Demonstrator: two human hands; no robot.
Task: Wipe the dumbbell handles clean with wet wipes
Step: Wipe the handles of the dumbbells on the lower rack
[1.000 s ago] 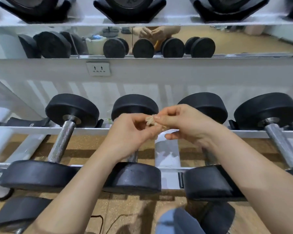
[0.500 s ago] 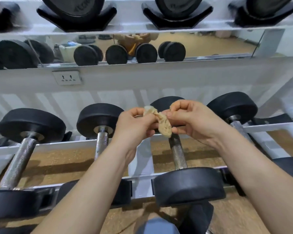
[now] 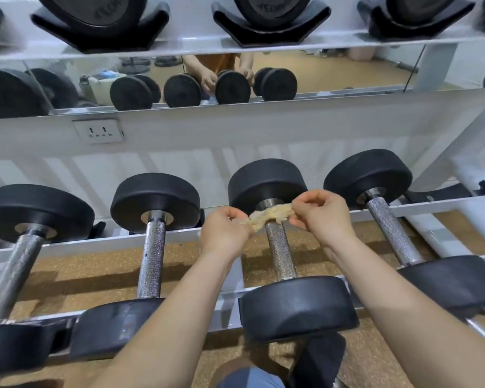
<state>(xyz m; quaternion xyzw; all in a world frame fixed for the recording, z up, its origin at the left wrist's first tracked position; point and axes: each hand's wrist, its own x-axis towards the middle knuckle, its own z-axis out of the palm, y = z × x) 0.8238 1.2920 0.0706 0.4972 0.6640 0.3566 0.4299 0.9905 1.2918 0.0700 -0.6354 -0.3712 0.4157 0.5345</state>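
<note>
Hands have drawn apart since before: left hand (image 3: 224, 233) and right hand (image 3: 319, 217) each pinch an end of the wipe (image 3: 266, 217), stretched across the handle (image 3: 280, 253) at its 12 o'clock end. Advisable: wrap it snugly round, then slide toward 6 o'clock, keeping tension.

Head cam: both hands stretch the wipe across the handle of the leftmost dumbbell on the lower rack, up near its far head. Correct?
One thing is wrong: the dumbbell. The head view shows the left hand and right hand stretching the wipe across the third dumbbell's handle, counted from the left, not the leftmost dumbbell. It is up near the far head, as you said.
</note>
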